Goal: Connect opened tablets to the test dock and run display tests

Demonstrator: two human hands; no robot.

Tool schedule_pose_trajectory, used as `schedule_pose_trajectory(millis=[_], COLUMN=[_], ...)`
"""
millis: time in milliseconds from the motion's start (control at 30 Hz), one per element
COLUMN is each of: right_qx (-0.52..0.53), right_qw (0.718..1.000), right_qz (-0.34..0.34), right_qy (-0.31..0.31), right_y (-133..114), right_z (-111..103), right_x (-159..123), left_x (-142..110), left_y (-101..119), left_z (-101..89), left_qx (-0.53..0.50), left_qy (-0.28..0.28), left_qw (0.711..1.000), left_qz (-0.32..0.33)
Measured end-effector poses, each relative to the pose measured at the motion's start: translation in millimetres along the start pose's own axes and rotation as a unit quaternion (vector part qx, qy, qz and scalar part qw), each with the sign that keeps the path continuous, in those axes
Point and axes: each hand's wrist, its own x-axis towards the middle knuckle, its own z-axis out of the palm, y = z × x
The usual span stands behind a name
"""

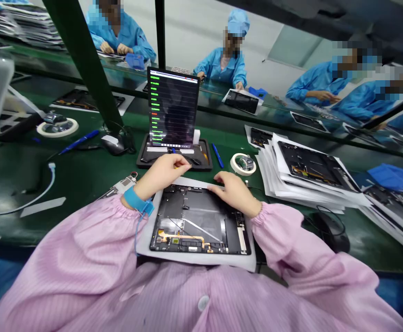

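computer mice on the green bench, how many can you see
2: a black mouse left of the lit screen, and another mouse beside the right sleeve. More may be hidden.

Near pen (218, 155): blue, beyond the right fingers (224, 176).
Near tape roll (233, 166): white, beyond and right of those fingers, a metal piece inside its ring.
Paper stack (269, 177): well right of the right fingers, bearing an opened black panel (317, 166).
Right mouse (331, 233): black, well right of the right fingers.
Left mouse (113, 145): dark, left of the left fingers (179, 160).
Far pen (79, 142): blue, farther left.
Capped co-worker (220, 67): in blue, far beyond both hands' fingers.
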Motion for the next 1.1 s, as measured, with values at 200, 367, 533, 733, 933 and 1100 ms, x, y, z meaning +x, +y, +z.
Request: schedule_pose_trajectory(millis=[200, 367, 533, 733, 933, 1100], right_qx=[0.174, 0.167, 0.232, 0.368, 0.335, 0.277], right_qw=[0.983, 0.984, 0.972, 0.878, 0.824, 0.847], right_qz=[0.020, -0.009, 0.025, 0.134, 0.277, 0.305], right_qy=[-0.057, -0.053, -0.014, 0.274, 0.363, 0.337], right_y=[21.3, 17.4, 8.8, 60.9, 123.2, 124.4], right_z=[15.6, 17.1, 9.8, -27.3, -60.8, -81.7], right_x=[-3.8, -4.6, -12.8, 11.4, 102.1, 159.1], left_x=[3.2, 3.2, -2.0, -7.2, -1.3, 2.3], left_y=[-7.1, -8.7, -4.1, 0.2, -6.7, -13.0], left_z=[-0.3, 2.9, -10.5, -27.3, -5.1, 3.1], left_qx=[0.027, 0.044, 0.029, 0.002, 0.077, 0.136], left_qy=[0.023, 0.041, 0.182, 0.344, 0.281, 0.254], left_qw=[0.999, 0.998, 0.983, 0.939, 0.956, 0.956], left_qz=[0.000, 0.007, 0.007, -0.012, 0.021, 0.046])
